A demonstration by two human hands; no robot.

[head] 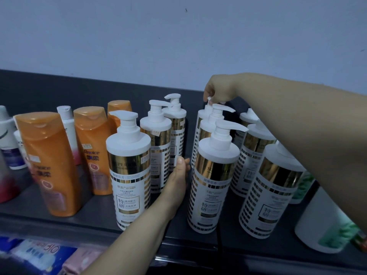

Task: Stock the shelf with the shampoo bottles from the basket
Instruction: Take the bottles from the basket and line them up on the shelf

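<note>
Several white-and-gold pump shampoo bottles stand in rows on the dark shelf (83, 90). My right hand (217, 90) reaches over them to the back and pinches the pump head of the rearmost bottle (203, 116) in the middle row. My left hand (176, 175) rests between two rows, its thumb and fingers against the side of the second bottle (156, 139) in the left row, behind the front bottle (129, 169). The front bottle of the middle row (214, 179) stands just right of that hand. No basket is in view.
Orange shampoo bottles (49, 161) and white bottles with pink and purple bases stand at the left. Green-labelled white bottles (325, 225) stand at the right edge. Packaged goods (39, 253) lie on the lower shelf. A pale wall rises behind the shelf.
</note>
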